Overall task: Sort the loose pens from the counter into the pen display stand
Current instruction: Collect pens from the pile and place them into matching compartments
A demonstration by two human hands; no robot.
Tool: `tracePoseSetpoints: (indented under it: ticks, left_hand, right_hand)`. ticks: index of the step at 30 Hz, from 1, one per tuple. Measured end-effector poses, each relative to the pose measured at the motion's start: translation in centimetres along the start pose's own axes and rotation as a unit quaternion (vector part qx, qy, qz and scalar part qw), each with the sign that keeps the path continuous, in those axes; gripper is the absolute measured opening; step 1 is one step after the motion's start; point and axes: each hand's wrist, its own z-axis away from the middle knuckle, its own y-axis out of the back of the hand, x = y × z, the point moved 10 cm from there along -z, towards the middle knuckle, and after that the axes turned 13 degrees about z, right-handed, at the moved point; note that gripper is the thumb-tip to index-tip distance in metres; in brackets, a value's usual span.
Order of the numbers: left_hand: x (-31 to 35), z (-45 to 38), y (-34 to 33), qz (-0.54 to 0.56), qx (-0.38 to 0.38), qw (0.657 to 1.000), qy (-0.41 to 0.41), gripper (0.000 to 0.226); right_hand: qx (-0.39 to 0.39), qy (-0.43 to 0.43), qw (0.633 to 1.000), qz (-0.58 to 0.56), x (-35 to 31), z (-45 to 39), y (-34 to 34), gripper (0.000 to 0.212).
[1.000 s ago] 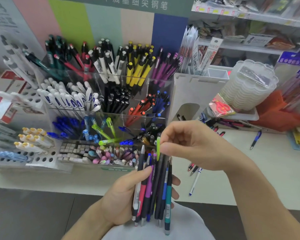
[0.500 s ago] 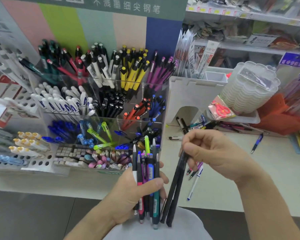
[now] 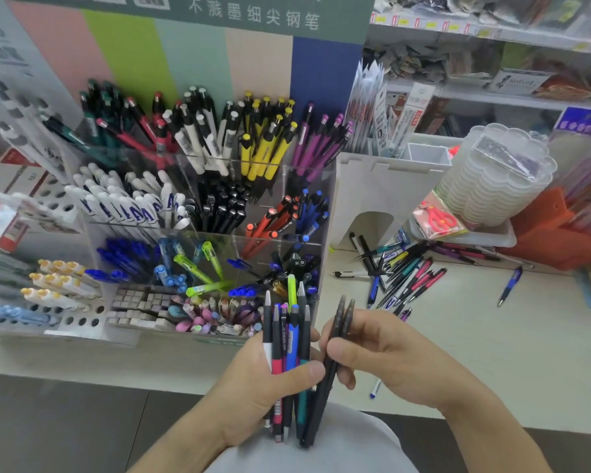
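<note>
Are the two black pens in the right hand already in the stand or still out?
Out. The right hand pinches the black pens in front of the pen display stand.

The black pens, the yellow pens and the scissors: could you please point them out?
black pens [image 3: 341, 327], head view, upper barrels
yellow pens [image 3: 267, 150], head view, barrels in stand
scissors [image 3: 439, 218], head view, red handles

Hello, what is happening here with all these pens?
A person is sorting pens. The left hand holds a mixed bundle of pens upright; the right hand pinches two black pens beside it. More loose pens still lie on the counter, right of the pen display stand.
</note>
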Motion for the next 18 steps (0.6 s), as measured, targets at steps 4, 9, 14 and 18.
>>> tracePoseSetpoints:
  ticks: [4,9,14,18]
  left_hand:
    - [1.3,0.2,1.7,0.042,0.084,0.994,-0.050,0.027]
    - [4.0,1.2,3.4,0.101,0.117,0.980,-0.123,0.073]
    - [6.8,2.9,4.0,0.005,0.112,0.979,-0.172,0.042]
    - [8.3,4.0,4.3,-0.001,0.105,0.973,-0.207,0.020]
  right_hand:
    - [0.092,-0.030,0.995,0.010,-0.1,-0.3,2.0,0.023]
    - [-0.057,-0.012,0.994,0.097,-1.5,-1.7,-2.8,0.014]
    - [-0.119,-0.016,0.987,0.110,-1.6,-2.2,-5.8,0.023]
    - [-0.144,-0.007,0.982,0.124,-1.7,-1.9,-6.9,0.030]
